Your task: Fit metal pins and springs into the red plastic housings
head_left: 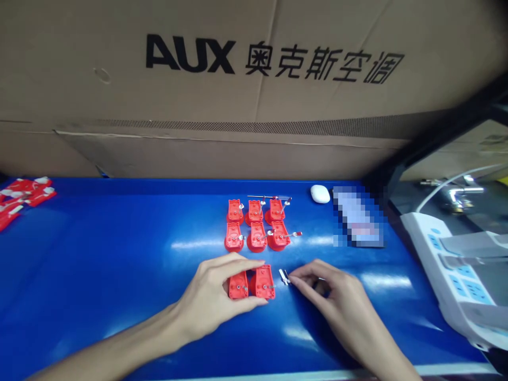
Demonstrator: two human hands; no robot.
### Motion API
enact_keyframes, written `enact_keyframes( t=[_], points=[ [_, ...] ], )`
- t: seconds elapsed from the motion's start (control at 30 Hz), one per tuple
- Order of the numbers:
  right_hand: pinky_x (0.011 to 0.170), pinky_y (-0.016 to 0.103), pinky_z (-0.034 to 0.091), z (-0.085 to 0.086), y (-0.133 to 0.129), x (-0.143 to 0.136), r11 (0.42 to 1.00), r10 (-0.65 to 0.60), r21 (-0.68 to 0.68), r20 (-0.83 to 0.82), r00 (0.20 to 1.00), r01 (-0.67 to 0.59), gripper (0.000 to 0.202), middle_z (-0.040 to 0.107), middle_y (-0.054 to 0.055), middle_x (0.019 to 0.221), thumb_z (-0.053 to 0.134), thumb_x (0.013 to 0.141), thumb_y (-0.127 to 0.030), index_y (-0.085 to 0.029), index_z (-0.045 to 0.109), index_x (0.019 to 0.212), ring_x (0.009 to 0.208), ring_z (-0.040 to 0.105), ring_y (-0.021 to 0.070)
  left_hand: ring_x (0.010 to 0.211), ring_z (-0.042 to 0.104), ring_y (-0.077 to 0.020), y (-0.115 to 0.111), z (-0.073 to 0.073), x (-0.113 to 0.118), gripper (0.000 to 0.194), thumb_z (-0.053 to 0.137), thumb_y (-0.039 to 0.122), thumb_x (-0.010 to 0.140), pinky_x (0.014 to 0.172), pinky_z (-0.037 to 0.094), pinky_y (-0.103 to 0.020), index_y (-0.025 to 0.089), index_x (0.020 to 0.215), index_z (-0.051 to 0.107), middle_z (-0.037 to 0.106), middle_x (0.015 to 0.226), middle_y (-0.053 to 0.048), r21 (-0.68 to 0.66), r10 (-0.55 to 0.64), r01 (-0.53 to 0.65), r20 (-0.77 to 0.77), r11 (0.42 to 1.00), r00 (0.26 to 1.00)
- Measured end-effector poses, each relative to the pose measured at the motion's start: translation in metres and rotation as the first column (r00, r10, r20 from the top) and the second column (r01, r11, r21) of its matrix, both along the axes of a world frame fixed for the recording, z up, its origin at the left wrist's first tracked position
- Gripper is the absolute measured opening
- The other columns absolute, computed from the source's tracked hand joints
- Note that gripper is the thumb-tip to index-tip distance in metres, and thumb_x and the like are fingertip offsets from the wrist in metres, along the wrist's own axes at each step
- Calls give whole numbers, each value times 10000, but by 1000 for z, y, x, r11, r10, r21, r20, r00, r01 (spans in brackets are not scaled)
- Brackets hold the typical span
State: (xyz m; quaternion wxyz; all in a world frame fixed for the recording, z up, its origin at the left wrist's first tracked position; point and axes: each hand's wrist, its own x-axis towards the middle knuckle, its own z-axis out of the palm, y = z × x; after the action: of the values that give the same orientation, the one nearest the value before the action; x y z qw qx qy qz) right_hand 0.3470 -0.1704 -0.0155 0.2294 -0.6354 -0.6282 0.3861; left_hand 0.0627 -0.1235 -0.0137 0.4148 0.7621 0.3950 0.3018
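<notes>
"Left hand [208, 288], what's it doing?"

"Holding a red case [263, 280] on the blue worktop [119, 254], thumb and finger astride it; another red case [238, 286] sits inside that hand's curve."

"And the right hand [333, 292]?"

"Narrowed, pinching a small pale clip [282, 275] just beside the case (its detail is blurred). I'd brace firmly, pinch lightly."
</notes>
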Motion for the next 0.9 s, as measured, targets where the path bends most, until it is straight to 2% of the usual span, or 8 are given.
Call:
enact_keyframes(
  t=[0.17, 0.27, 0.33, 0.43, 0.53, 0.6, 0.73, 0.9],
  points=[
    [724, 318, 521, 4, -1, -2, 999, -5, 43, 8, 1000, 5, 379, 778, 25, 940, 597, 1088, -577, -273, 811, 1017, 789, 711, 196, 1027, 811, -208, -1, 0, -1, 550, 979, 345, 840, 967, 644, -322, 302, 1358, 799, 830, 1229, -25, -1, 0, 0, -11, 1000, 1000],
    [716, 306, 533, 13, -6, -8, 984, -43, 174, 34, 998, 37, 322, 766, 25, 938, 603, 1104, -518, -271, 800, 1040, 786, 704, 186, 1024, 809, -202, -1, 0, -1, 548, 977, 339, 844, 960, 642, -319, 308, 1359, 796, 829, 1224, -17, -2, 1, -1, -11, 1000, 1000],
    [685, 286, 535, 20, -11, -15, 958, -44, 285, 29, 999, 34, 228, 754, 22, 978, 630, 1105, -444, -278, 786, 1100, 790, 697, 169, 1014, 808, -200, 0, 0, 0, 543, 975, 341, 847, 945, 643, -316, 307, 1359, 794, 829, 1217, -17, 0, -6, 6, -1, 1000, 1000],
    [678, 265, 556, 26, -15, -30, 894, 31, 447, 18, 999, -36, 140, 740, 20, 1038, 720, 1062, -343, -282, 756, 1182, 812, 700, 153, 1010, 808, -200, 0, -1, 0, 545, 962, 348, 865, 936, 648, -316, 299, 1378, 783, 828, 1217, -26, -2, -17, 17, 13, 1000, 1000],
    [740, 281, 580, 24, -14, -43, 833, 31, 551, 53, 998, -55, 103, 730, 21, 996, 777, 1027, -290, -258, 748, 1120, 837, 706, 159, 1020, 809, -199, 0, -1, 0, 527, 944, 343, 887, 942, 652, -317, 295, 1385, 776, 826, 1228, -29, -5, -24, 25, 13, 1000, 1000],
    [732, 286, 569, 21, -12, -49, 811, 27, 580, 77, 997, -67, 38, 722, 18, 941, 775, 1026, -255, -244, 743, 1042, 832, 699, 161, 1028, 809, -198, 1, -1, 0, 510, 939, 337, 892, 947, 652, -316, 292, 1373, 779, 826, 1232, -28, 1, -30, 30, 11, 1000, 1000],
    [714, 277, 551, 19, -10, -51, 796, 58, 596, 99, 993, -106, 83, 712, 12, 899, 740, 1038, -180, -237, 717, 982, 818, 680, 153, 1031, 811, -200, 0, -1, -1, 513, 948, 341, 883, 948, 650, -313, 290, 1365, 783, 827, 1230, -30, 17, -31, 30, 13, 999, 999],
    [813, 288, 578, 22, -9, -46, 825, 149, 544, 55, 987, -154, 130, 724, 28, 998, 660, 1077, -149, -251, 719, 1131, 911, 688, 163, 1039, 813, -197, -1, -2, -2, 515, 951, 343, 881, 955, 649, -305, 295, 1365, 783, 827, 1234, -27, 2, -33, 33, 21, 999, 999]
  ],
)
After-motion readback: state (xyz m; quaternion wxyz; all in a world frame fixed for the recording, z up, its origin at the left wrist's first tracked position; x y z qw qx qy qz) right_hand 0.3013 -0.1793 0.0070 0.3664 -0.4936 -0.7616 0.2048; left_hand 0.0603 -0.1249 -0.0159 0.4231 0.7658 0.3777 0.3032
